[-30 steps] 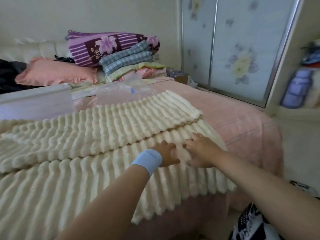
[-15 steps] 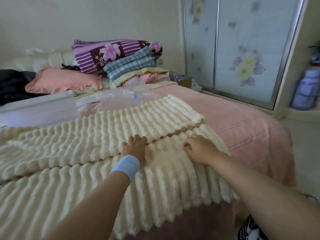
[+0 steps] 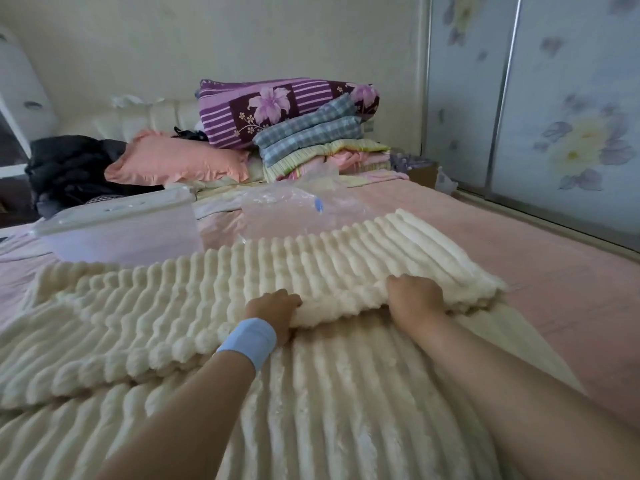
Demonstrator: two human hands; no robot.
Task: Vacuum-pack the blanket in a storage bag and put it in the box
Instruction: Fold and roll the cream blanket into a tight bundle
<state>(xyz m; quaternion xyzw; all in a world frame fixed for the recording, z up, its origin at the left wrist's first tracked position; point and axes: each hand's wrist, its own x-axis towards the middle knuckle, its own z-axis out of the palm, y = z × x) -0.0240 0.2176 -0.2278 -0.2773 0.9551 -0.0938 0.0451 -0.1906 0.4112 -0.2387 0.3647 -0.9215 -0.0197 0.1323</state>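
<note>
Both hands grip the folded edge of the cream blanket (image 3: 207, 299) on the bed (image 3: 554, 289).
Arms reach forward side by side. The left hand (image 3: 273, 311) and right hand (image 3: 414, 299) curl under the raised fold, fingertips hidden. Bare sheet lies to the right; bag (image 3: 287, 202) and box (image 3: 121, 233) sit beyond.

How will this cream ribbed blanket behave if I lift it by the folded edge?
Probably floppy: the cream blanket curves limply where the left hand and right hand grip its fold. Likely bulky yet light, given the thick plush ribs.
</note>
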